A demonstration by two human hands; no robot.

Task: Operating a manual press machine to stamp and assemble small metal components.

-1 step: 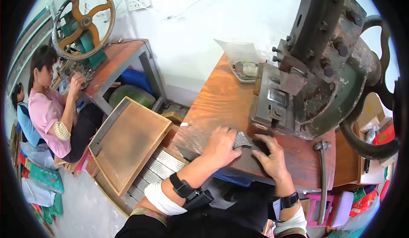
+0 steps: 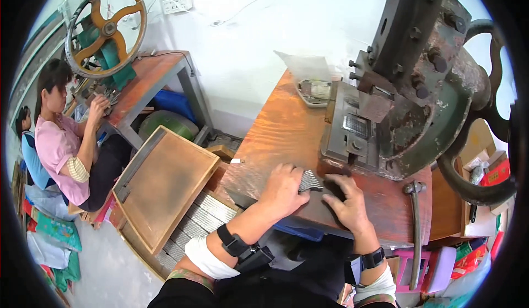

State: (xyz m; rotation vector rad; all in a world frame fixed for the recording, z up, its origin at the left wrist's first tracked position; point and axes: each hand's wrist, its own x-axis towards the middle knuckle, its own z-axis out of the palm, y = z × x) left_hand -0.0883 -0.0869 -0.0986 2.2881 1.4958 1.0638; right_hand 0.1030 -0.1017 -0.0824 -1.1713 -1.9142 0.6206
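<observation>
A small stack of grey, ridged metal strips [image 2: 310, 180] lies on the front part of the wooden bench [image 2: 274, 133]. My left hand [image 2: 285, 189] is closed against the left side of this stack, its fingers bent and the thumb low beside it. To the right of the strips, my right hand [image 2: 349, 202] rests on the bench with fingers curved and thumb apart. Nothing shows between them. Just beyond both hands stands a heavy hand press [image 2: 405, 115], with a metal die plate [image 2: 357, 125] at its base.
A hammer [image 2: 415, 220] lies at the bench's right edge, its handle hanging past the front. Left of the bench, a wooden tray [image 2: 168, 189] sits over a box of metal strips [image 2: 208, 213]. A clear plastic container [image 2: 316, 93] stands behind. A co-worker [image 2: 61, 137] sits far left.
</observation>
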